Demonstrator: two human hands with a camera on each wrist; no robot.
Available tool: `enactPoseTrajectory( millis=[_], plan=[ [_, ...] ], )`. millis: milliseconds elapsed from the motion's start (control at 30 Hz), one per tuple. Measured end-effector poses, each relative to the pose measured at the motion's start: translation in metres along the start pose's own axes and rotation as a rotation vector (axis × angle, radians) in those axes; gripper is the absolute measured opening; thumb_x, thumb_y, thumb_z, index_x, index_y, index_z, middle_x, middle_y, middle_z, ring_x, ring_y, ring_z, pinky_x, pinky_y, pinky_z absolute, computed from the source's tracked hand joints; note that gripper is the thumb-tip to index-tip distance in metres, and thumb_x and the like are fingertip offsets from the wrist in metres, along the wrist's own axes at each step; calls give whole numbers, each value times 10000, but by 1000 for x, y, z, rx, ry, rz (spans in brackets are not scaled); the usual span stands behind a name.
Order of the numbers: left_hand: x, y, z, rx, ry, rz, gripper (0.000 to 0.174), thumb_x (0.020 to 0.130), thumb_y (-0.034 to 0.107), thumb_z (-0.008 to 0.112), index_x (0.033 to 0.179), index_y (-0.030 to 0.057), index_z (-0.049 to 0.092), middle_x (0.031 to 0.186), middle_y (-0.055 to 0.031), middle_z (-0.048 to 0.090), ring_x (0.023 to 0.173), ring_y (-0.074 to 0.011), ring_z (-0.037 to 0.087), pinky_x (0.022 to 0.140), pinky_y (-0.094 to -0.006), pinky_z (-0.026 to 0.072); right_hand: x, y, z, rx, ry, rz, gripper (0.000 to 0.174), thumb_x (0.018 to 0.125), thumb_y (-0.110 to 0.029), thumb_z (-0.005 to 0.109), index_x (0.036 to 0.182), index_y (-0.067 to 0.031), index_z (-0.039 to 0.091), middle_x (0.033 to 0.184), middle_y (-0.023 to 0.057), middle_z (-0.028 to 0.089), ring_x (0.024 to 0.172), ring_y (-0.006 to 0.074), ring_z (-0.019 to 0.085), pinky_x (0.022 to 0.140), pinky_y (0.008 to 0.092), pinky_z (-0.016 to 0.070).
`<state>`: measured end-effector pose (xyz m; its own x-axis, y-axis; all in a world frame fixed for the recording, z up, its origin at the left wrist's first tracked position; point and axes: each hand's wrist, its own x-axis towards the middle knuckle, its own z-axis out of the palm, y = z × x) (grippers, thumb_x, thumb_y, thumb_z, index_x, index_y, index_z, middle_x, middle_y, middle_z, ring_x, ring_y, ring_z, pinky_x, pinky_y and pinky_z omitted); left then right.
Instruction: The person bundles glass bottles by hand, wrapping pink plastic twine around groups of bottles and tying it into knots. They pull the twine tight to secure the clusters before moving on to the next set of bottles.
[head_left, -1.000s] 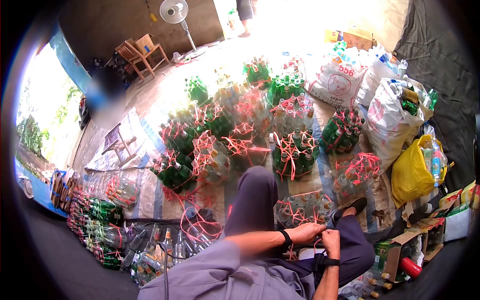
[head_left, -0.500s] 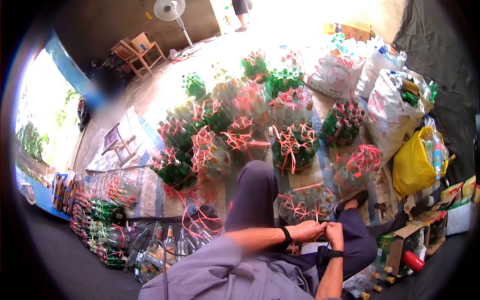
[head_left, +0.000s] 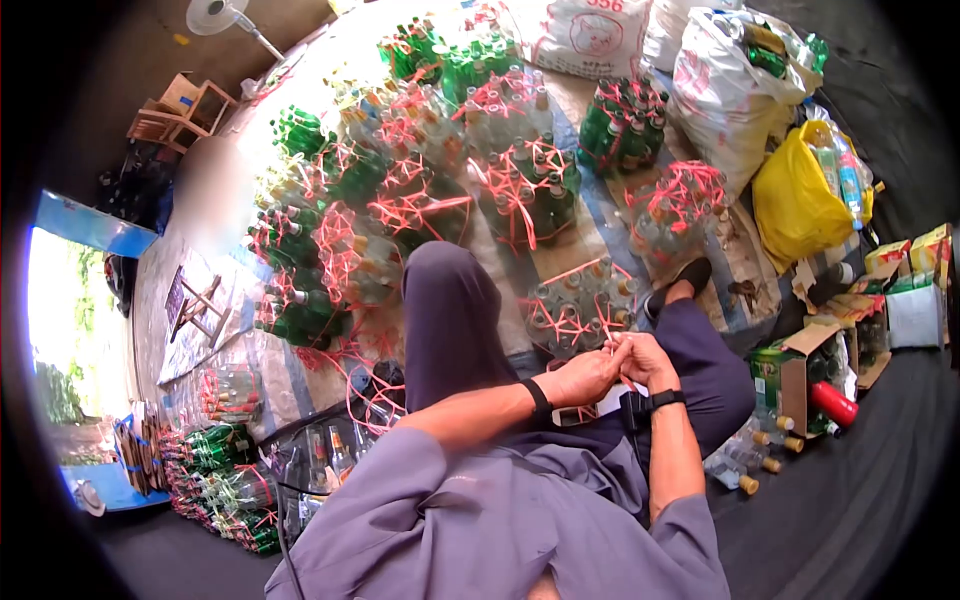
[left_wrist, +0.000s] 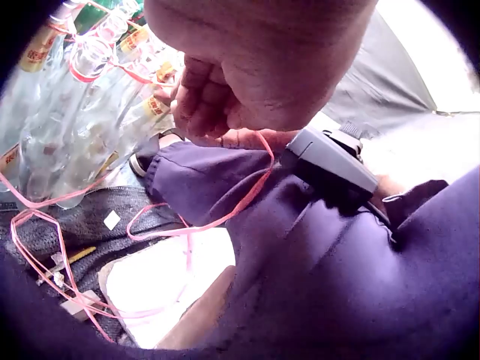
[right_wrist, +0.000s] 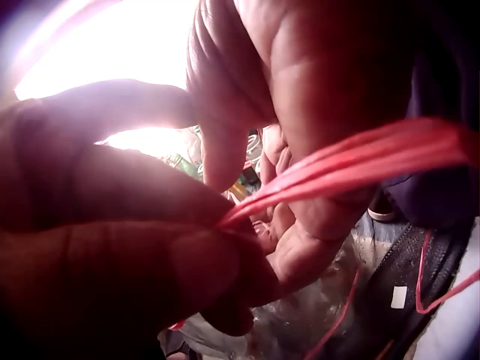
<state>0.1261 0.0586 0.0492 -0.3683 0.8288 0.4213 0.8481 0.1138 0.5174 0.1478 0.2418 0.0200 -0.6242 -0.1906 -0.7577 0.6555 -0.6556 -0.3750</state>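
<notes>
Person seated, lower centre of the head view, both hands together right of lower centre. Left hand point(head_left: 578, 380): thumb and finger pinch pink twine point(right_wrist: 360, 166), seen at the left of the right-wrist view; the strand runs from the pinch to that view's right edge. Right hand point(head_left: 648, 358) is just beside, fingers curled; cannot tell whether it grips the strand passing in front of it. In the left-wrist view, a loop of twine hangs below the hands, across the trousers point(left_wrist: 300, 247) and a white flat object point(left_wrist: 165, 274).

Just above the hands in the head view: clear bottle bundle point(head_left: 580, 300), pink twine crossed over its necks. A shoe point(head_left: 683, 285) lies near its right side. More tied bundles fill the upper centre, among them dark green bottles point(head_left: 625, 130).

Upper right: white sack point(head_left: 715, 120), yellow bag point(head_left: 790, 205) below it. Lower right: open carton point(head_left: 793, 375), red cylinder point(head_left: 833, 403) at its side. Upper left: fan point(head_left: 213, 14), wooden chair point(head_left: 165, 125).
</notes>
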Motion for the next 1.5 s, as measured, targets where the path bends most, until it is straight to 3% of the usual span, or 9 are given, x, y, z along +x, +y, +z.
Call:
enactPoseTrajectory(
  millis=[133, 200, 367, 500, 667, 967, 1267, 1333, 1500],
  plan=[
    [3, 8, -16, -98, -144, -133, 760, 790, 52, 610, 1397, -211, 236, 771, -196, 630, 688, -356, 633, 643, -428, 510, 17, 14, -11, 171, -46, 5, 157, 948, -99, 601, 965, 54, 635, 781, 71, 626, 686, 176, 605, 687, 282, 530],
    [-1, 2, -10, -144, -188, -187, 817, 756, 25, 630, 1419, -190, 204, 744, -210, 629, 667, -392, 626, 609, -442, 502, 19, 23, 2, 157, 233, -85, 151, 901, -105, 647, 889, 45, 657, 699, 56, 608, 597, 150, 565, 583, 301, 497],
    [4, -9, -13, -251, -210, -344, 715, 800, 14, 627, 1436, -1, 301, 723, -161, 669, 655, -376, 647, 578, -475, 490, 22, 18, 6, 65, 387, -211, 79, 795, -34, 663, 720, -13, 650, 560, 3, 520, 412, 80, 416, 392, 223, 320],
    [29, -8, -37, -200, 34, -300, 573, 721, -21, 605, 1284, 50, 529, 945, -126, 678, 849, -348, 606, 755, -460, 494, 10, 13, 18, 21, 383, -260, 89, 785, -23, 683, 704, -30, 645, 551, -31, 471, 400, 55, 375, 367, 224, 271],
    [36, -35, -33, 90, 33, -405, 642, 700, 62, 650, 1318, -21, 497, 1242, -195, 579, 1203, -367, 517, 1041, -463, 399, 2, 10, 32, -249, 551, -333, 210, 799, -149, 725, 652, -60, 605, 516, -40, 431, 364, 70, 348, 343, 258, 240],
    [30, -53, -10, 295, -173, -450, 723, 817, 148, 606, 1470, -28, 353, 1529, -230, 367, 1321, -367, 463, 1035, -461, 365, 16, 17, 23, -421, 587, -514, 292, 791, -148, 741, 583, -61, 554, 509, -26, 437, 371, 97, 360, 348, 310, 256],
    [27, -53, -6, 391, -140, -415, 747, 821, 172, 634, 1486, -12, 347, 1551, -203, 353, 1313, -273, 502, 937, -432, 388, 8, 16, 27, -761, 717, -619, 221, 770, -149, 760, 660, 28, 686, 566, 46, 622, 518, 120, 524, 518, 340, 436],
    [27, -53, -6, 390, -124, -405, 736, 825, 165, 631, 1484, -10, 352, 1545, -204, 364, 1300, -275, 516, 928, -431, 389, 0, 13, 33, -777, 721, -594, 231, 766, -198, 726, 696, 22, 720, 618, 173, 670, 542, 243, 636, 583, 378, 489],
    [29, -49, -11, 315, -102, -412, 668, 865, 128, 572, 1481, -16, 355, 1529, -218, 391, 1268, -336, 542, 933, -439, 384, 0, 13, 29, -856, 750, -614, 225, 767, -197, 729, 711, 21, 722, 602, 146, 657, 541, 215, 616, 576, 370, 486]
  ],
)
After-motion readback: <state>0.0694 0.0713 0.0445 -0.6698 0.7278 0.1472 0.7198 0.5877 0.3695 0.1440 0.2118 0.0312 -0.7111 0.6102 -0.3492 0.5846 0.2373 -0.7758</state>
